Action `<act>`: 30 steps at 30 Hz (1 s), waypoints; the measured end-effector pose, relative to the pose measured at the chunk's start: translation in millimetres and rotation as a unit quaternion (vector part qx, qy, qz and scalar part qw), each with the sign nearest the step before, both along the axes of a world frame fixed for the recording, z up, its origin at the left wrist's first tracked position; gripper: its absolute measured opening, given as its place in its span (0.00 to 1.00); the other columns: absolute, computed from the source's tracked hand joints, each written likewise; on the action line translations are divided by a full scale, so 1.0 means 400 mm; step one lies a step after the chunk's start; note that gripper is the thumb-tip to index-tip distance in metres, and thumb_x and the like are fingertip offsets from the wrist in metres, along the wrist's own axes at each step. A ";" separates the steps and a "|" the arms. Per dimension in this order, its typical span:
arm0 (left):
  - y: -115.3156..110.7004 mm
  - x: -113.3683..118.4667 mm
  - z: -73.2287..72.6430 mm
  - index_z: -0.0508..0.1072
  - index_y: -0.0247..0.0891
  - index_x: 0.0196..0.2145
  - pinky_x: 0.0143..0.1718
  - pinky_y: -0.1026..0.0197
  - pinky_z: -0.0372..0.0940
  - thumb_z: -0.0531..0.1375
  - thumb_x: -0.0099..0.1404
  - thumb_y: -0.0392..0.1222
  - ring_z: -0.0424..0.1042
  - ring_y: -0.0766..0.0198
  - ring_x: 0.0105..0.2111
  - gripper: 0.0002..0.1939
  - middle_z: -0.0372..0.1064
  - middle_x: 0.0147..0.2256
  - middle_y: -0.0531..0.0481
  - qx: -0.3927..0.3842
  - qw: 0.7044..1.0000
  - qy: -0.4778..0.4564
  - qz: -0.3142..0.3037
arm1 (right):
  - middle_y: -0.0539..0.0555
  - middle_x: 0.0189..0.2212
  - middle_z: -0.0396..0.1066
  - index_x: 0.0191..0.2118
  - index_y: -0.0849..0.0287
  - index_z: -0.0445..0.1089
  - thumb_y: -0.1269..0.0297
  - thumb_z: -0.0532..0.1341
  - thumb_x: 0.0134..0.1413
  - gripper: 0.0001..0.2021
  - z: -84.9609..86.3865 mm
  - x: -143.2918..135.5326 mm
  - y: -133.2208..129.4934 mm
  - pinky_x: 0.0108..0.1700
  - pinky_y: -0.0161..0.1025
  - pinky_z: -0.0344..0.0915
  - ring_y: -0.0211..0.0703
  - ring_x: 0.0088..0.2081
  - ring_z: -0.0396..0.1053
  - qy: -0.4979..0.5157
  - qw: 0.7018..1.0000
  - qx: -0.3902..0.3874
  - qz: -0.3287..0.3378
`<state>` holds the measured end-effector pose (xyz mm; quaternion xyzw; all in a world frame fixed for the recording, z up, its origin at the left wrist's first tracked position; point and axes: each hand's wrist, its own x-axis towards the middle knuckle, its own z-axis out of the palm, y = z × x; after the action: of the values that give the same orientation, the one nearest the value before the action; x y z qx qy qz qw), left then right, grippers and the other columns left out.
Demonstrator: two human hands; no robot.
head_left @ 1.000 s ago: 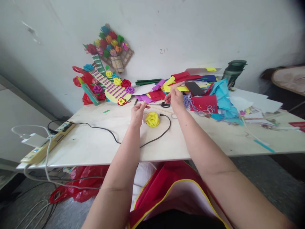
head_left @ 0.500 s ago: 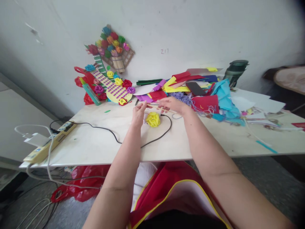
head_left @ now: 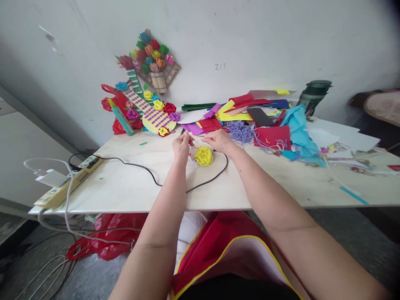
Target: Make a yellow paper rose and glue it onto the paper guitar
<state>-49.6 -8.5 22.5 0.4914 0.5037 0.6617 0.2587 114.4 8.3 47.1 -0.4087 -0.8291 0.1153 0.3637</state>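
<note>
My left hand [head_left: 183, 145] is closed in a pinch above the white tabletop, fingertips toward the right. Facing it, my right hand [head_left: 219, 141] also pinches, thumb and forefinger together. Whatever thin thing lies in the fingers is too small and blurred to name. A yellow crepe-paper flower [head_left: 203, 156] rests on the table just below and between both hands. Beside it, the end of a black cable [head_left: 225, 162] curves round on the right and passes beneath my right hand.
A purple-and-yellow guitar-shaped craft [head_left: 158, 118] with paper flowers leans by the wall, next to a green glue bottle [head_left: 122, 118]. Coloured paper [head_left: 237, 109], purple yarn [head_left: 240, 131], a phone [head_left: 260, 116] and a dark bottle [head_left: 313, 96] lie behind. A power strip [head_left: 68, 183] sits left.
My right hand has lowered its wrist and moved left, its fingers now pinched instead of spread. A thin tan stick seen between the hands before no longer shows clearly.
</note>
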 end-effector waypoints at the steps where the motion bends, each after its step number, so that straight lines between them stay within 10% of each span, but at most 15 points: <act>1: -0.003 0.002 0.002 0.70 0.38 0.17 0.31 0.61 0.59 0.56 0.64 0.50 0.62 0.66 0.20 0.21 0.63 0.15 0.53 0.001 1.000 -0.009 0.002 | 0.47 0.15 0.58 0.20 0.62 0.72 0.63 0.60 0.51 0.13 -0.002 -0.004 -0.001 0.28 0.34 0.47 0.34 0.24 0.55 0.002 1.000 0.005 -0.001; 6: -0.021 0.000 0.015 0.72 0.38 0.19 0.35 0.61 0.60 0.56 0.64 0.54 0.65 0.65 0.25 0.21 0.65 0.18 0.51 0.044 0.998 0.012 -0.036 | 0.46 0.15 0.56 0.24 0.63 0.72 0.61 0.60 0.51 0.12 -0.002 -0.001 -0.010 0.27 0.33 0.47 0.32 0.22 0.54 0.099 0.987 -0.111 0.064; 18: -0.058 0.008 0.056 0.70 0.41 0.20 0.45 0.59 0.59 0.55 0.65 0.53 0.65 0.60 0.34 0.21 0.66 0.25 0.48 0.148 0.975 0.164 -0.023 | 0.41 0.11 0.50 0.29 0.63 0.68 0.58 0.60 0.54 0.12 0.015 0.051 -0.017 0.17 0.28 0.36 0.26 0.14 0.40 0.214 0.842 -0.426 0.252; 30: 0.003 -0.042 0.017 0.69 0.39 0.24 0.37 0.60 0.62 0.54 0.59 0.47 0.66 0.65 0.27 0.12 0.66 0.21 0.52 0.100 0.991 -0.056 0.064 | 0.42 0.12 0.52 0.30 0.65 0.70 0.59 0.60 0.55 0.12 0.009 0.058 -0.010 0.17 0.29 0.35 0.26 0.14 0.41 0.248 0.865 -0.389 0.198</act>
<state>-66.5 -7.3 29.5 0.4438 0.4497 0.7506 0.1934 137.7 4.2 50.7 -0.3022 -0.6627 0.5958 0.3385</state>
